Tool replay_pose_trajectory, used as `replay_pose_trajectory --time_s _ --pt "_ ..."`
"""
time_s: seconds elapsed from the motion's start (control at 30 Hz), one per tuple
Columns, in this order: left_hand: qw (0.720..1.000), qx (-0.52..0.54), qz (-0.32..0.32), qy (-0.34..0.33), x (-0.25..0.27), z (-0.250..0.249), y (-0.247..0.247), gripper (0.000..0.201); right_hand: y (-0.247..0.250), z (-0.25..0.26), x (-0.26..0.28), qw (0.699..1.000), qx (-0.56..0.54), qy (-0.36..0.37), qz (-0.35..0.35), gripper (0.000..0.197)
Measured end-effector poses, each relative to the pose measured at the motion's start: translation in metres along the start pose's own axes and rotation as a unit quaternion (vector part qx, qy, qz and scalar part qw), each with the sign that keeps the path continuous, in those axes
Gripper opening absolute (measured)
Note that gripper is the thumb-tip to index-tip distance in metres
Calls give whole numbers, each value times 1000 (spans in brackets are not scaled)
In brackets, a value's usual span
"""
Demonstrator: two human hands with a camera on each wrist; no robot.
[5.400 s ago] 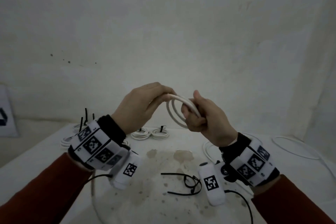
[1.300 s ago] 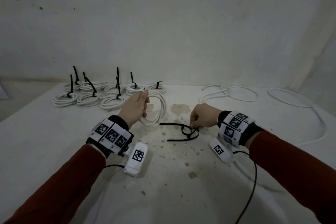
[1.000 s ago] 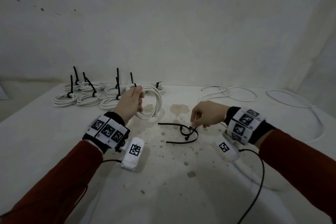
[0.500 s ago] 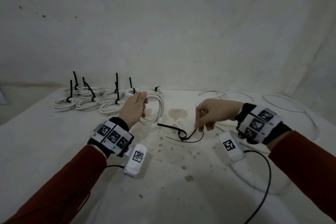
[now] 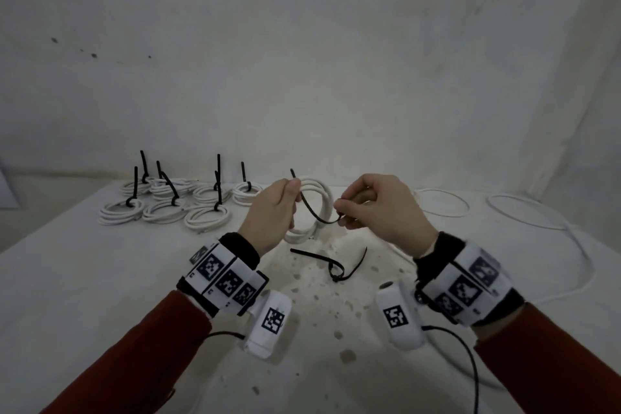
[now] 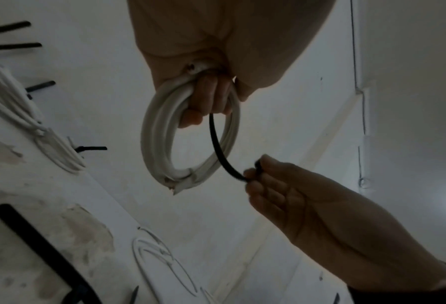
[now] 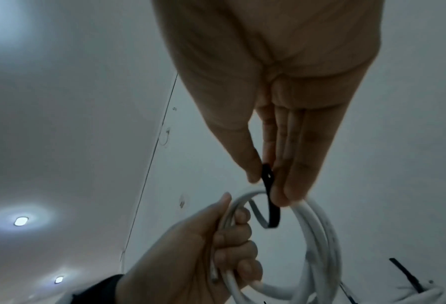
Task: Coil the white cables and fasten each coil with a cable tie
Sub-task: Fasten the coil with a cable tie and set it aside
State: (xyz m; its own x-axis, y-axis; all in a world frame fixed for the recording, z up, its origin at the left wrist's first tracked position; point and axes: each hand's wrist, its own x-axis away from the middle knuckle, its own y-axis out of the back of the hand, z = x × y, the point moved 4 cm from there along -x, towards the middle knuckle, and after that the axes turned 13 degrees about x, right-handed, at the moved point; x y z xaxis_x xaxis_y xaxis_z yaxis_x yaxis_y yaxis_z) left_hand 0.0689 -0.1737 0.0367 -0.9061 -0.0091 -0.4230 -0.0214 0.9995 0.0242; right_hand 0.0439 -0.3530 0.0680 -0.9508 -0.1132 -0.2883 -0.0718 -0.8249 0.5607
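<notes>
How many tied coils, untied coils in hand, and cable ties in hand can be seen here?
tied coils on the table: 7 in view
untied coil, gripped by the left hand: 1
cable tie, pinched by the right hand: 1
Total: 9

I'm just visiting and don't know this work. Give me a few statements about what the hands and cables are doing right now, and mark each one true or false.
1. The left hand holds a white cable coil up off the table. True.
2. The right hand is empty. False: it pinches one end of a black cable tie.
3. The tie in the hands is already closed round the coil. False: it hangs as an open strap between the two hands.
4. Finished coils with black ties lie at the far left of the table. True.
5. More black ties lie on the table below the hands. True.
</notes>
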Motion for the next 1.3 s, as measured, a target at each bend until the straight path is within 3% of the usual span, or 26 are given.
replay_pose_trajectory --time_s 0.2,0.33,0.47,0.57,0.67,0.77,0.87,0.93,1.03,1.13,1.3 --pt "1000 -28 14 0 10 -8 -4 38 -10 11 1 991 -73 83 -77 10" --pt "994 -80 69 -27 13 -12 -3 52 -9 13 2 987 -94 93 -87 8" --pt "990 -108 81 -51 14 -11 -6 61 -1 16 0 985 -22 136 -106 9" --pt "994 -57 74 -52 15 -12 -13 70 5 20 0 982 21 157 -103 4" --pt "995 42 86 1 15 -13 -20 65 8 19 -5 985 -33 136 -102 7" --pt "981 122 142 51 18 -9 -27 34 11 7 -17 988 -121 19 -98 20" --pt "967 172 174 72 20 -6 -31 23 2 -5 -25 983 -179 -51 -7 39" --pt "962 189 178 87 19 -5 -31 24 -2 -6 -24 968 -246 -41 16 39" --pt "953 220 186 97 19 -3 -32 34 0 -4 -21 959 -283 6 -12 19" --pt "938 265 192 114 18 -2 -32 43 3 -2 -20 964 -255 60 -36 11" --pt "917 323 180 151 15 1 -31 52 6 2 -19 976 -159 137 -61 23"
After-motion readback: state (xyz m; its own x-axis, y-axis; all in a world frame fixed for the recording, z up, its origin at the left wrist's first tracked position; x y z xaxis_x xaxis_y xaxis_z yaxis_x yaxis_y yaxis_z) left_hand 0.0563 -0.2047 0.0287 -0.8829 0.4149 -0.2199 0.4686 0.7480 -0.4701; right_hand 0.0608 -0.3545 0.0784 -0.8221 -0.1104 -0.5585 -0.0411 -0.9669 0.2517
